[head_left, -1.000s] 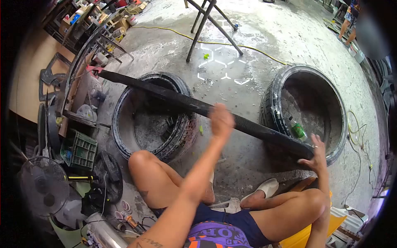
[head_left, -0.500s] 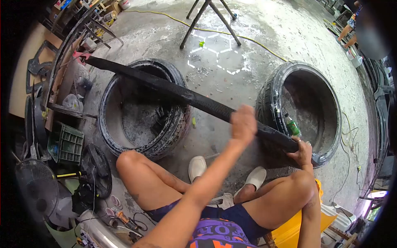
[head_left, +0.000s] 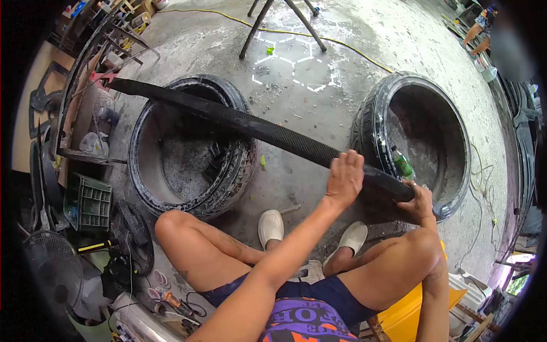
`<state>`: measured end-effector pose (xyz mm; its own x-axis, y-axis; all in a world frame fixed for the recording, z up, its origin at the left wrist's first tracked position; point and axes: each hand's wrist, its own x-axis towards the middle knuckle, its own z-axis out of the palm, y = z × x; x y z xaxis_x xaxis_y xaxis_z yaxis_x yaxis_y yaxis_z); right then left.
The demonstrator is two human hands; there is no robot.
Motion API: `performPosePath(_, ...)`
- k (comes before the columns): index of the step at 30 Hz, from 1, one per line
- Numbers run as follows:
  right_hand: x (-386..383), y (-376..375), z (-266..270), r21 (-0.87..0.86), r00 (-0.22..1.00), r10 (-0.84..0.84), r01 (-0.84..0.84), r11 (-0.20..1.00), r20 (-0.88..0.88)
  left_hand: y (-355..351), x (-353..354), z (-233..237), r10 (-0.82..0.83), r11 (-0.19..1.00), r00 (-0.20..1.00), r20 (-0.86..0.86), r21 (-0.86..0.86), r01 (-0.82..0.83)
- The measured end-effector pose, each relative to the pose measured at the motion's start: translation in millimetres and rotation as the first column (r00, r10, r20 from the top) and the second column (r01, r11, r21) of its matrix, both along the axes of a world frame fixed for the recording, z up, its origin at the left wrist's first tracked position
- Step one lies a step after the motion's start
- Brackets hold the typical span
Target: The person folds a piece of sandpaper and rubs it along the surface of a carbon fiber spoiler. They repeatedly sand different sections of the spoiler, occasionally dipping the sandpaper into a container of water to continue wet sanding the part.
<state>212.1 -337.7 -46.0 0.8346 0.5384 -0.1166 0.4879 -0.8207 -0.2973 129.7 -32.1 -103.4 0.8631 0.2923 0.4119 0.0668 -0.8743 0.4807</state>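
Observation:
A long black strip with a woven, carbon-like pattern (head_left: 273,134) lies slantwise across two tires. Its far end reaches past the left tire (head_left: 134,165), and its near end is by the right tire (head_left: 370,122). My left hand (head_left: 346,179) is on the strip right of its middle, fingers stretched out and laid flat over it. At the near end my right hand (head_left: 419,203) is wrapped round the strip, with a ring on one finger. A green bottle (head_left: 402,163) stands inside the right tire, just beyond that hand.
Metal stand legs (head_left: 290,23) rise from the floor ahead, by a yellow cable (head_left: 216,16). A green crate (head_left: 94,202), a fan (head_left: 54,268) and tools are at the left. Beside my right leg is a yellow object (head_left: 407,319). Another person's legs (head_left: 476,39) show at the far right.
My left hand has slid slightly along the strip toward my right hand, and its fingers are now clearer. My right hand still holds the near end. The whole view has shifted a little.

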Motion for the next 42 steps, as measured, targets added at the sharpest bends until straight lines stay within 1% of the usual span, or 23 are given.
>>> performPosePath(2, 2, 0, 2, 0.012, 0.999, 0.0, 0.0, 1.0, -0.033, -6, -3, -1, -0.146, 0.984, 0.989, 0.025, 0.105, 0.142)
performPosePath(4, 5, 2, 8, 0.044, 0.997, -0.014, 0.017, 0.999, -0.08, 56, -11, 13, -0.024, 1.0, 0.999, 0.023, 0.019, 0.023)
performPosePath(5, 8, 1, 9, 0.038, 0.996, -0.026, 0.029, 0.999, -0.08, 86, -7, 9, 0.09, 0.995, 0.985, 0.149, 0.017, -0.094)
performPosePath(7, 15, -1, 7, -0.007, 0.99, -0.026, 0.025, 1.0, -0.14, 120, -7, 17, 0.295, 0.954, 0.952, 0.086, 0.022, -0.298)
performPosePath(10, 23, 0, 8, -0.051, 0.991, -0.031, 0.025, 0.998, -0.127, 46, 6, 1, 0.264, 0.965, 0.957, 0.12, -0.026, -0.262)
performPosePath(11, 23, -1, 8, -0.059, 0.99, -0.028, 0.02, 0.998, -0.141, -5, 8, 15, 0.181, 0.96, 0.958, 0.222, 0.173, -0.221)
performPosePath(13, 25, -2, 8, -0.045, 0.981, -0.041, 0.033, 0.998, -0.192, -89, 7, 3, -0.114, 0.977, 0.99, 0.088, 0.189, 0.095)
performPosePath(16, 31, -5, 11, -0.022, 0.973, -0.035, 0.031, 0.999, -0.23, -52, 7, 2, -0.192, 0.957, 0.979, 0.07, 0.234, 0.171)
performPosePath(19, 28, 1, 21, 0.002, 0.973, -0.029, 0.031, 1.0, -0.23, 60, 2, 9, 0.151, 0.988, 0.982, 0.11, 0.011, -0.153)
performPosePath(22, 31, 2, 19, 0.019, 0.962, -0.024, 0.03, 0.999, -0.272, 55, 6, 19, 0.352, 0.935, 0.924, 0.149, -0.005, -0.356)
performPosePath(24, 34, -5, 11, 0.049, 0.966, -0.003, 0.016, 0.999, -0.258, -29, 15, 12, 0.064, 0.998, 0.975, 0.215, -0.005, -0.064)
performPosePath(26, 35, -8, 5, 0.067, 0.971, 0.015, 0.001, 0.998, -0.24, -127, 17, 11, -0.162, 0.974, 0.984, 0.075, 0.175, 0.147)
performPosePath(29, 40, -4, 12, 0.076, 0.961, 0.02, 0.001, 0.997, -0.274, -135, 20, 13, -0.326, 0.93, 0.943, 0.071, 0.203, 0.306)
performPosePath(31, 39, -3, 17, 0.065, 0.942, 0.006, 0.017, 0.998, -0.336, -61, 12, 10, -0.259, 0.943, 0.947, 0.189, 0.263, 0.205)
performPosePath(32, 39, -2, 17, 0.07, 0.945, 0.018, 0.005, 0.998, -0.327, -18, 12, 0, -0.225, 0.973, 0.96, 0.168, -0.008, 0.229)
performPosePath(33, 39, -1, 17, 0.075, 0.947, 0.033, -0.009, 0.997, -0.321, 11, 7, 10, 0.03, 0.999, 0.992, 0.123, 0.022, -0.033)
performPosePath(36, 36, 0, 19, 0.065, 0.951, 0.024, -0.005, 0.998, -0.307, 38, 5, 14, 0.37, 0.927, 0.899, 0.236, -0.038, -0.372)
performPosePath(37, 40, 1, 17, 0.084, 0.955, 0.038, -0.014, 0.996, -0.294, 6, 9, 14, 0.355, 0.917, 0.934, 0.047, -0.209, -0.339)
performPosePath(38, 40, -4, 9, 0.093, 0.97, 0.044, -0.022, 0.995, -0.239, -36, 13, 2, 0.14, 0.971, 0.964, 0.227, 0.159, -0.178)
performPosePath(39, 37, -7, 1, 0.1, 0.98, 0.051, -0.032, 0.994, -0.194, -90, 9, -2, -0.033, 0.954, 0.985, 0.17, 0.3, -0.02)
performPosePath(40, 34, -6, 1, 0.089, 0.98, 0.041, -0.024, 0.996, -0.193, -131, 3, 8, -0.282, 0.929, 0.959, -0.026, 0.24, 0.28)
performPosePath(41, 31, -8, 5, 0.076, 0.982, 0.022, -0.008, 0.997, -0.186, -155, 0, 7, -0.395, 0.917, 0.918, -0.026, 0.039, 0.396)
performPosePath(42, 31, -9, 8, 0.084, 0.98, 0.031, -0.015, 0.996, -0.199, -138, 2, 6, -0.39, 0.914, 0.92, -0.03, 0.108, 0.391)
